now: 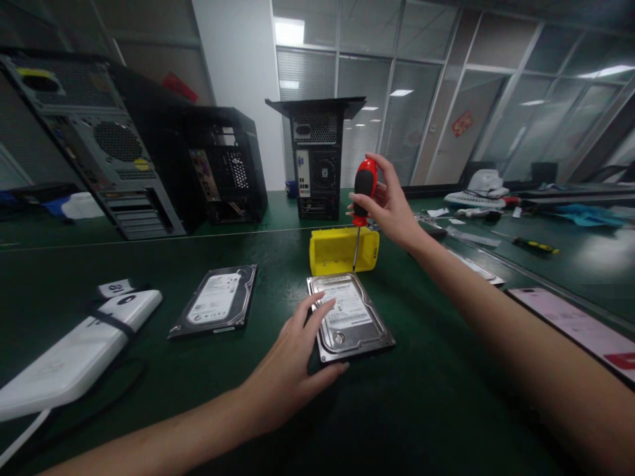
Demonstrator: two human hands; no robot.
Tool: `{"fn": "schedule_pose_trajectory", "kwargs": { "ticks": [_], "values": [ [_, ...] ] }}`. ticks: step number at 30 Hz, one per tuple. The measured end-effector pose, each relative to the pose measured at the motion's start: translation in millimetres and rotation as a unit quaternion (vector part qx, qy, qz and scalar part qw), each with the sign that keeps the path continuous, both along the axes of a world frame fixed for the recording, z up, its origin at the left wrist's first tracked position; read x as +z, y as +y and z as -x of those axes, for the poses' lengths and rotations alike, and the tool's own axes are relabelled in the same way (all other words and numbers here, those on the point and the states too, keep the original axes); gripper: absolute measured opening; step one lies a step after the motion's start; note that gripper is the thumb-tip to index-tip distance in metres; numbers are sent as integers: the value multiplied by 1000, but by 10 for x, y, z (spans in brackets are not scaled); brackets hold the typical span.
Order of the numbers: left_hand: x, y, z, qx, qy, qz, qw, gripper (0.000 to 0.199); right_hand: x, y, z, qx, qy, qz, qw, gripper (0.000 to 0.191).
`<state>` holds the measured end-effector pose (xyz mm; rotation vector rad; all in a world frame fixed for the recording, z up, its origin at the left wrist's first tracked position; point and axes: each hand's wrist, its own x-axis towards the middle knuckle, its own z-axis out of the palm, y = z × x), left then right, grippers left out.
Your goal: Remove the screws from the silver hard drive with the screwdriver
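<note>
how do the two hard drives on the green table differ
The right hard drive lies under the left hand, with the screwdriver in the right hand upright above its far edge; the left hard drive lies untouched. The right one looks silver, the left one darker. Both lie flat, white labels up.

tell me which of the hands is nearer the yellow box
Right. The right hand holds a screwdriver just above the yellow box; the left hand rests on a hard drive in front of it.
</note>
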<state>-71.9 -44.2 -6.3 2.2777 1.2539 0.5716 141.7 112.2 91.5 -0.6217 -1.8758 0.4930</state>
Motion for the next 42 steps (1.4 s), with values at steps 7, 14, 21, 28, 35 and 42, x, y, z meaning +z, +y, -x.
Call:
{"fn": "schedule_pose_trajectory", "kwargs": {
  "ticks": [7,14,21,28,35,42],
  "values": [
    [7,-11,1,1,-6,-1,1000,75,-1,3,-20,-10,0,2,1000,70],
    [19,-8,-5,7,1,15,1000,76,47,-4,-37,-18,-9,-36,999,64],
    [28,-15,-8,7,7,9,1000,76,66,19,33,-25,-28,-72,997,61],
    [21,-4,-6,8,-1,5,1000,76,97,82,47,-80,-68,-101,989,64],
    [32,-12,-8,11,-5,6,1000,75,115,13,74,-131,-94,-104,981,72],
    [13,0,-7,7,-11,2,1000,75,244,-98,112,-119,-155,-92,976,52]
  ]
}}
